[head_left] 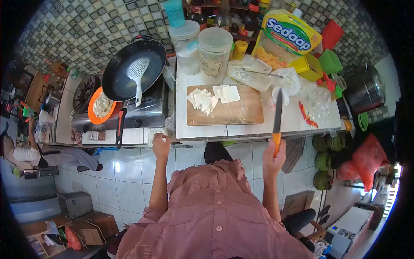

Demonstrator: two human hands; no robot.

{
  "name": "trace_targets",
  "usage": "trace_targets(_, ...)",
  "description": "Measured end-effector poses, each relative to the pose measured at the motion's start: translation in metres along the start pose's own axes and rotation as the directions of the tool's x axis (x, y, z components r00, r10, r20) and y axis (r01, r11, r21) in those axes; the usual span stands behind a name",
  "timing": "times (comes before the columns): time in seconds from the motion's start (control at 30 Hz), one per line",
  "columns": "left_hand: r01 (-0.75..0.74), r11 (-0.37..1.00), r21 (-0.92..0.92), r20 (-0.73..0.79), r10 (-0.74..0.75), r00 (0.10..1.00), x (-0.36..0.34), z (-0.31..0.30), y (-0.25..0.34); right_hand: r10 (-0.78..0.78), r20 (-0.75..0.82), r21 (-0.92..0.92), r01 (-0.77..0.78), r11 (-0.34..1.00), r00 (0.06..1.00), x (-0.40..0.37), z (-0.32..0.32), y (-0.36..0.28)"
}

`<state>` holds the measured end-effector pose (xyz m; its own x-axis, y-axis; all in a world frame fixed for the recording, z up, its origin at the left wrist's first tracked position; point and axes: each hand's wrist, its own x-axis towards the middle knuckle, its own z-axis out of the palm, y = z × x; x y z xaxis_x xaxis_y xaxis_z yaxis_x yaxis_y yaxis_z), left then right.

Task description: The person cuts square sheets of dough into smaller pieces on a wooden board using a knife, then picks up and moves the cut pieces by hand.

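Head view: the right hand (275,159) holds a knife (277,116), its grip shut round the orange handle, the blade pointing away from the body over the near edge of the table (293,123). The blade hangs just right of the cutting board (241,113), where a small heap of white sheets (212,97) lies towards the far left corner. The left hand (161,144) rests at the table's front edge, beside a small clear tub (154,134). Its fingers look curled, but I cannot tell whether its grip is closed on anything. Left of it stands a stove (146,114) carrying a black wok (125,64) with a slotted ladle (138,75) in it, and an orange bowl (95,113) of pale strips.

The likely risks come from the raised blade. Loose plastic bags (263,73) crowd the far side of the board, so a careless sweep could snag or slit one. The sheets look thin and slippery, and the stack could slide under the edge and give a ragged cut. If the left hand moves in to steady them, its fingers would lie close to the blade.
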<state>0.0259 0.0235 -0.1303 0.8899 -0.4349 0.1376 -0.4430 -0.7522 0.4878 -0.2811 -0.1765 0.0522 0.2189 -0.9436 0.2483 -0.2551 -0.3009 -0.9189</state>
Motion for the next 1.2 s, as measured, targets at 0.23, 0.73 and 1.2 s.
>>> trace_targets(0.23,-0.062,0.942,-0.329,0.024,0.074,0.997,-0.009,-0.059,0.031,0.022,-0.195,0.079,-0.007,0.997,0.981,0.006,-0.039,0.007)
trace_targets(0.73,-0.205,0.83,-0.519,-0.245,0.085,0.966,-0.006,-0.173,0.126,0.05,-0.357,0.085,-0.021,0.996,0.933,-0.016,-0.071,0.022)
trace_targets(1.2,-0.263,0.611,-0.746,-0.015,0.38,0.925,0.012,-0.062,0.281,-0.065,-0.244,-0.13,0.034,0.991,0.968,-0.04,-0.037,0.006)
